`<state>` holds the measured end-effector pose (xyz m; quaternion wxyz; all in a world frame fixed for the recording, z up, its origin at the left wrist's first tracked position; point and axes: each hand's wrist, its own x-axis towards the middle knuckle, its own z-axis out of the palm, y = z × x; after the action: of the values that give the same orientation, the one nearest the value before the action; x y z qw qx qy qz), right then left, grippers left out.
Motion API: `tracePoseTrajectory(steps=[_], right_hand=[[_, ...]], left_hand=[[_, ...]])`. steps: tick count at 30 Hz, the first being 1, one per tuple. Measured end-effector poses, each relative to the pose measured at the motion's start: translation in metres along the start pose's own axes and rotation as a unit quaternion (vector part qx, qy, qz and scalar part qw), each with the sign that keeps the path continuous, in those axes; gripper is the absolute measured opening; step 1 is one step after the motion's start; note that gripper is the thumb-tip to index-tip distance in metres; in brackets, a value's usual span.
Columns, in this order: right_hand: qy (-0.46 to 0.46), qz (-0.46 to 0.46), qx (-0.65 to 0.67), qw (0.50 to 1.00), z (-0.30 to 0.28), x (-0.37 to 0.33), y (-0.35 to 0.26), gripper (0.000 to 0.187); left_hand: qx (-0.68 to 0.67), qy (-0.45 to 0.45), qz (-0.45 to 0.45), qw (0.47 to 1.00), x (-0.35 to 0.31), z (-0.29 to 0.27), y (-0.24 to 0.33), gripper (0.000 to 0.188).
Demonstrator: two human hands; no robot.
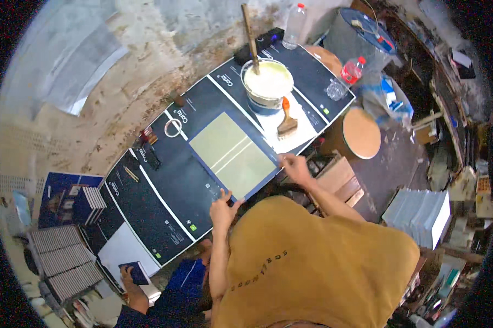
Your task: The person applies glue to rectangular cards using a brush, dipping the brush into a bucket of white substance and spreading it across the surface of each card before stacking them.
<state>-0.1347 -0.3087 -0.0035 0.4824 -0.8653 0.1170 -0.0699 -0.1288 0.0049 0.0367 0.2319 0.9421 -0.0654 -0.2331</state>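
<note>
A book cover lies spread flat on the dark table in front of me: greenish-grey boards with two pale lines between them, on a blue sheet whose edges show as a border. My left hand is at its near left corner, thumb and fingers closed on the edge. At the right corner, my right hand pinches the blue border. Beyond the cover stands a bucket of cream-coloured paste with a wooden stick in it. A wide brush with an orange handle rests on a white sheet beside the bucket.
A roll of tape lies left of the cover. Another person's hand holds a small dark book at the lower left. Stacked books stand nearby. To the right are a round stool, bottles and stacked boards.
</note>
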Motion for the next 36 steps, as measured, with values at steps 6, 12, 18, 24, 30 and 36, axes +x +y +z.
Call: tracePoseTrajectory(steps=[6, 12, 18, 24, 30, 36], right_hand=[[-0.002, 0.042, -0.007, 0.999, -0.009, 0.055, 0.025, 0.051], [-0.334, 0.103, -0.113, 0.930, -0.020, 0.070, 0.004, 0.071], [-0.437, -0.009, -0.227, 0.870, -0.031, 0.056, -0.010, 0.100], [-0.355, -0.076, -0.237, 0.901, -0.010, 0.043, 0.012, 0.067], [-0.375, -0.098, -0.226, 0.894, -0.015, 0.056, 0.014, 0.034], [-0.410, -0.126, -0.216, 0.877, -0.016, 0.065, 0.016, 0.036]], left_hand=[[-0.497, 0.039, -0.182, 0.848, 0.011, 0.005, -0.008, 0.081], [-0.564, -0.011, -0.339, 0.753, 0.006, 0.022, 0.026, 0.074], [-0.411, 0.023, -0.232, 0.882, -0.005, 0.046, 0.035, 0.056], [-0.048, 0.135, -0.166, 0.976, -0.007, 0.061, 0.040, 0.058], [-0.083, 0.090, -0.209, 0.970, 0.004, 0.041, 0.074, 0.043], [-0.119, 0.132, -0.192, 0.965, 0.001, 0.066, 0.036, 0.041]])
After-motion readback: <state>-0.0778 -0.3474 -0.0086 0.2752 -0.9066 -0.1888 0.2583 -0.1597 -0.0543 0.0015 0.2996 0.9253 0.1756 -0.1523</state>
